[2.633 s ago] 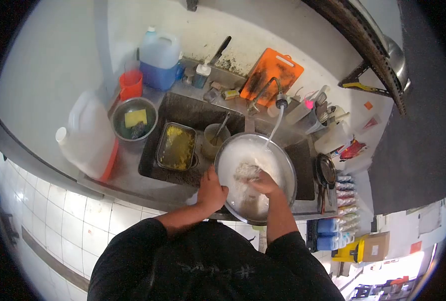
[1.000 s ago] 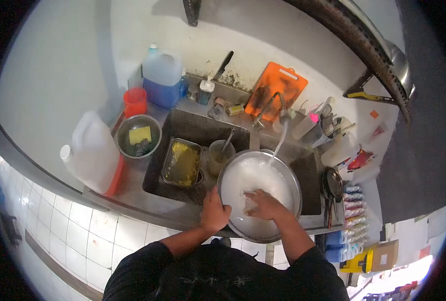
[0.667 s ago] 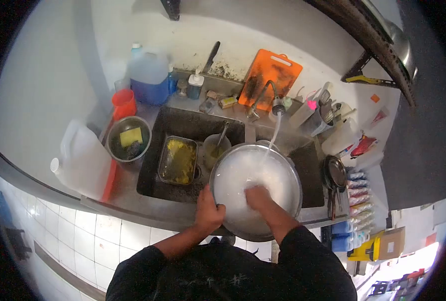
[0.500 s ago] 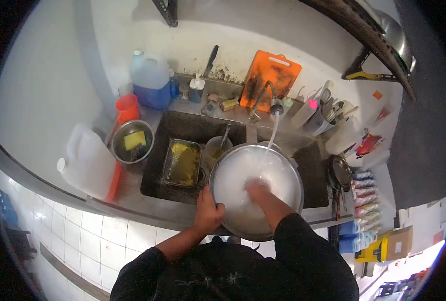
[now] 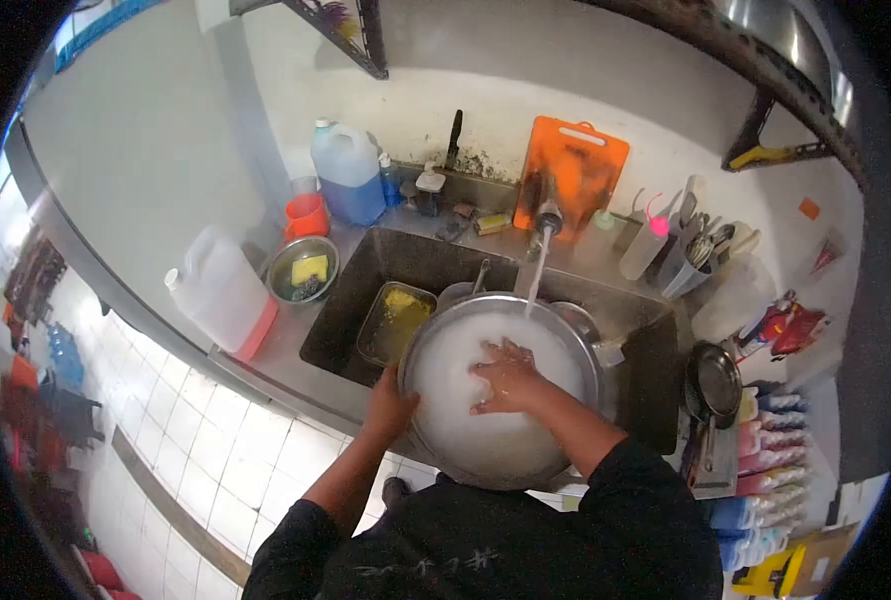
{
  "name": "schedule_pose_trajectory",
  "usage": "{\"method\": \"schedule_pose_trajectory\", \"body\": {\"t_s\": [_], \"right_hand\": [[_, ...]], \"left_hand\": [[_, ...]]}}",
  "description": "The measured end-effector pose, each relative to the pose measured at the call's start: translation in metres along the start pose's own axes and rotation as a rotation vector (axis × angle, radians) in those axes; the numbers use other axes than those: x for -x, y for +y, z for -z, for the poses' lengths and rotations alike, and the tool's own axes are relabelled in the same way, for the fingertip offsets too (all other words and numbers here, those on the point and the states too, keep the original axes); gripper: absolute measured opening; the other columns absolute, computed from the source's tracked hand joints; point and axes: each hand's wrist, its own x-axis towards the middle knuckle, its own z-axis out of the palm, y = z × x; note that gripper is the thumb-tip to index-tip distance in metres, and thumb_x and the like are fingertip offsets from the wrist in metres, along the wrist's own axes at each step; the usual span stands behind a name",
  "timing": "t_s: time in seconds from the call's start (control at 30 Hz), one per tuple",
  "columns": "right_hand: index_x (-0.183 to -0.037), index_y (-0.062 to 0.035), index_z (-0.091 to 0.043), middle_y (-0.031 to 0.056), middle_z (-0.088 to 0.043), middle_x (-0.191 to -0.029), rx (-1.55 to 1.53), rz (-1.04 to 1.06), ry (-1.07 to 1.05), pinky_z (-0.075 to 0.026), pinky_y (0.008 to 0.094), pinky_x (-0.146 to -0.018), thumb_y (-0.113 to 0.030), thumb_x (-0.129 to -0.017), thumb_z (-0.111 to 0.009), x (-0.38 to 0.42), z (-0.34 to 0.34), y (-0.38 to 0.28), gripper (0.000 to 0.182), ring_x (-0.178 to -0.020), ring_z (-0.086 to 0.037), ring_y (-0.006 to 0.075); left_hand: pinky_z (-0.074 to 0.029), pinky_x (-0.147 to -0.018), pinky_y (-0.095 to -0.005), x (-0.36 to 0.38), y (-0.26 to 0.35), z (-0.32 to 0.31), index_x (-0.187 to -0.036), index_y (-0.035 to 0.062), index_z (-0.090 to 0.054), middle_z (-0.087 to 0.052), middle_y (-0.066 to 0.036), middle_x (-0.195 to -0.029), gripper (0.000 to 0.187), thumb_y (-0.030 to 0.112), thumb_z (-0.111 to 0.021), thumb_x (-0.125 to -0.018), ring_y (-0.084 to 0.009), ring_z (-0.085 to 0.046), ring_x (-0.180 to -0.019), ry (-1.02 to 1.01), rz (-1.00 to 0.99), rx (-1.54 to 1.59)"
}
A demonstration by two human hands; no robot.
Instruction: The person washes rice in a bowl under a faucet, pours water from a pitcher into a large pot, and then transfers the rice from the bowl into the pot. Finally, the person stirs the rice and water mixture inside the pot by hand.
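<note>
A large round metal bowl (image 5: pixel 594 378), filled with cloudy white water (image 5: pixel 465 360), is held over the front of the sink. My left hand (image 5: pixel 392 408) grips its left rim, fingers partly hidden behind the wall. Spread fingers show on my right hand (image 5: pixel 508 378), which is at the water's surface in the middle of the bowl and holds nothing visible. From the faucet (image 5: pixel 548 217) a stream of water (image 5: pixel 537 270) runs into the bowl near its far rim.
In the left sink basin (image 5: pixel 350 270) sits a metal pan (image 5: pixel 397 325) with yellow residue. A small bowl (image 5: pixel 302 270) with a yellow sponge and plastic jugs (image 5: pixel 220 290) stand left. Behind leans an orange cutting board (image 5: pixel 575 175); frying pans (image 5: pixel 713 380) lie right.
My right hand has come up from the water, and its fingers are now visible and spread. My left hand stays on the rim. The camera view has shifted, and the faucet still runs.
</note>
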Motion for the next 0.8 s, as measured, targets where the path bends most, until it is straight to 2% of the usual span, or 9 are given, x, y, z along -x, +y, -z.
{"method": "schedule_pose_trajectory", "body": {"t_s": [0.07, 0.23, 0.33, 0.43, 0.5, 0.53, 0.6, 0.7, 0.8], "right_hand": [[-0.156, -0.0262, -0.045, 0.0234, -0.012, -0.17, 0.083, 0.093, 0.196, -0.016, 0.0769, -0.115, -0.067, -0.07, -0.081, 0.008, -0.019, 0.004, 0.102, -0.153, -0.007, 0.0567], [-0.162, -0.028, -0.033, 0.0251, -0.007, -0.17, 0.119, 0.089, 0.198, -0.013, 0.0754, -0.117, -0.064, -0.075, -0.078, 0.003, -0.035, 0.013, 0.105, -0.154, -0.006, 0.0542], [-0.161, -0.0272, -0.035, 0.0232, -0.01, -0.17, 0.128, 0.046, 0.003, -0.015, 0.0716, -0.119, -0.061, -0.076, -0.078, -0.017, -0.052, 0.028, 0.102, -0.155, -0.009, 0.0516], [-0.158, -0.0234, -0.04, 0.0235, -0.032, -0.162, 0.148, 0.06, 0.04, -0.022, 0.0656, -0.12, -0.053, -0.074, -0.082, -0.003, -0.021, 0.029, 0.098, -0.151, -0.028, 0.0438], [-0.149, -0.0191, -0.05, 0.019, -0.059, -0.137, -0.032, 0.155, 0.209, -0.05, 0.0566, -0.101, -0.043, -0.078, -0.084, -0.021, -0.02, 0.045, 0.082, -0.128, -0.058, 0.0334], [-0.149, -0.0191, -0.05, 0.019, -0.059, -0.137, -0.029, 0.164, 0.206, -0.05, 0.0566, -0.101, -0.043, -0.078, -0.084, -0.04, -0.022, 0.054, 0.082, -0.128, -0.058, 0.0334], [-0.127, -0.0137, -0.061, 0.0102, -0.069, -0.109, -1.231, 0.059, -0.146, -0.059, 0.0394, -0.068, -0.034, -0.087, -0.081, -0.069, -0.026, 0.069, 0.049, -0.093, -0.072, 0.023], [-0.112, -0.0111, -0.061, 0.0075, -0.07, -0.102, -1.821, -0.011, -0.311, -0.054, 0.0293, -0.053, -0.03, -0.096, -0.074, -0.063, -0.024, 0.079, 0.028, -0.077, -0.072, 0.0195], [-0.112, -0.012, -0.059, 0.0086, -0.069, -0.102, -1.875, -0.081, -0.309, -0.056, 0.0337, -0.056, -0.031, -0.098, -0.071, -0.082, -0.036, 0.083, 0.026, -0.078, -0.072, 0.0201]], "left_hand": [[-0.05, -0.102, -0.0486, 0.009, -0.006, -0.008, -0.143, -0.0012, -0.047, -0.065, -0.03, -0.124, 0.063, 0.012, -0.067, -0.084, -0.0439, -0.064, -0.116, 0.067, 0.038, -0.038], [-0.052, -0.095, -0.0458, 0.037, 0.067, -0.01, -0.137, -0.0012, -0.051, -0.068, -0.028, -0.119, 0.053, 0.014, -0.066, -0.089, -0.039, -0.068, -0.109, 0.165, 0.386, 0.088], [-0.054, -0.09, -0.0462, 0.048, 0.045, -0.021, -0.134, -0.0009, -0.054, -0.069, -0.028, -0.115, 0.048, 0.015, -0.063, -0.089, -0.0384, -0.071, -0.1, 0.217, 0.267, -0.034], [-0.055, -0.087, -0.0475, 0.049, 0.055, -0.021, -0.131, -0.0007, -0.056, -0.071, -0.028, -0.107, 0.045, 0.017, -0.06, -0.09, -0.04, -0.072, -0.095, 0.169, 0.413, 0.001], [-0.055, -0.087, -0.0476, 0.049, 0.012, -0.031, -0.13, -0.001, -0.057, -0.071, -0.028, -0.105, 0.044, 0.018, -0.059, -0.09, -0.041, -0.072, -0.095, 0.233, 0.31, -0.02], [-0.055, -0.086, -0.0477, 0.05, -0.004, -0.035, -0.129, -0.0012, -0.058, -0.072, -0.028, -0.103, 0.044, 0.019, -0.059, -0.09, -0.0419, -0.072, -0.095, 0.282, 0.205, -0.043], [-0.054, -0.088, -0.0473, 0.049, 0.011, -0.03, -0.129, -0.0019, -0.059, -0.072, -0.028, -0.104, 0.044, 0.019, -0.058, -0.09, -0.0424, -0.071, -0.1, 0.262, 0.275, -0.074], [-0.052, -0.093, -0.0462, 0.047, 0.006, -0.033, -0.13, -0.0036, -0.058, -0.07, -0.03, -0.111, 0.046, 0.018, -0.058, -0.089, -0.0425, -0.069, -0.108, 0.266, 0.282, -0.096], [-0.052, -0.096, -0.044, 0.047, 0.005, -0.032, -0.131, -0.0042, -0.058, -0.07, -0.029, -0.116, 0.046, 0.015, -0.058, -0.089, -0.0405, -0.068, -0.112, 0.252, 0.31, -0.035]]}}
